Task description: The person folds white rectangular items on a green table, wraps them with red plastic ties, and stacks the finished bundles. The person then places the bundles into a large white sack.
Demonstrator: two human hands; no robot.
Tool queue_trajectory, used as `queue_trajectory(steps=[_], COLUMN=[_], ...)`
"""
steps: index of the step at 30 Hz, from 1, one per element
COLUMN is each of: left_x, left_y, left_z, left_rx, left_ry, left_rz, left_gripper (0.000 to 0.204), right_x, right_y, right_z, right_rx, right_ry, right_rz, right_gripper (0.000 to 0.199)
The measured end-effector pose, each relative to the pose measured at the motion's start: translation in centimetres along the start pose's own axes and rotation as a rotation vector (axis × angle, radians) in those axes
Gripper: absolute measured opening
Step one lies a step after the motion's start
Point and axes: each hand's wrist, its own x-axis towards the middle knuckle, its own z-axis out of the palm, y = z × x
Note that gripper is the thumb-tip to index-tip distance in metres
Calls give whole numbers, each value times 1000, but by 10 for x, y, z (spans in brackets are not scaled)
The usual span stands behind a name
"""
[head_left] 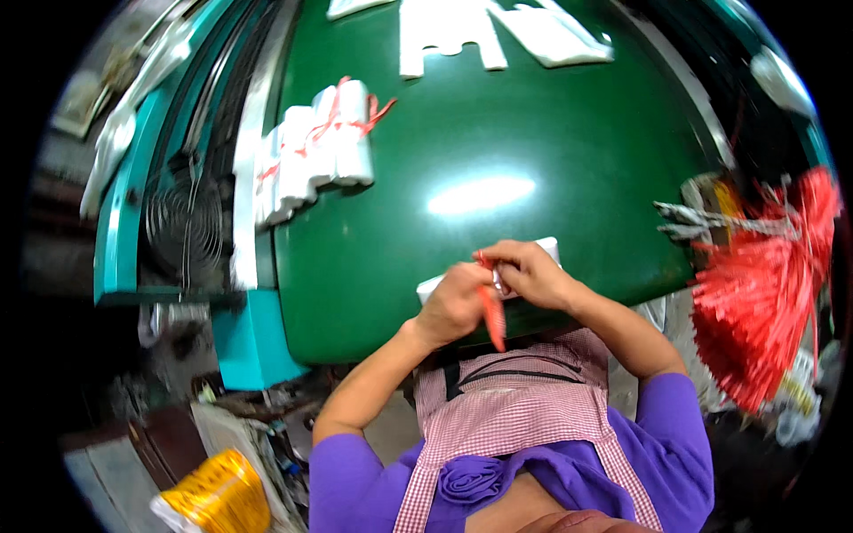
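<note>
At the near edge of the green table, a white roll (pixel 550 250) lies crosswise under my hands, with only its two ends showing. My left hand (pixel 451 304) is closed around a red plastic strip (pixel 494 324), whose loose end hangs down toward the apron. Fingers of my right hand (pixel 531 272) pinch together at the same strip, just above the roll. Where the strip passes around the roll is hidden by my fingers. To the left on the table lie several white plastic rolls (pixel 354 142) side by side, tied with red strips.
Flat white plastic bags (pixel 449 31) lie at the far side of the green tabletop (pixel 533 124). A thick bunch of red strips (pixel 755 293) hangs at the right edge. Teal machine framing (pixel 253 342) borders the left side, and a yellow sack (pixel 222 493) stands at lower left.
</note>
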Motion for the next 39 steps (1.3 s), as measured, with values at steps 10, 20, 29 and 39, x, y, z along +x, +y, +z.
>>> queue_trajectory(steps=[10,20,29,39], left_x=[15,-66,-147,-195], left_y=[-56,36,-69,-137], left_z=[-57,-244,-415,-424], left_rx=[377,944,138,631], left_ry=[214,881,1211,874], left_rz=[-447,114,-681,-887], left_gripper=[10,17,27,37], right_x=[-21,91,235,224], right_y=[-31,1,52,41], right_z=[32,18,72,75], right_rx=[-776,-972,-824,-716], right_ry=[-184,80,338,322], right_rz=[-499,-532,-479,-421], right_gripper=[19,58,67,65])
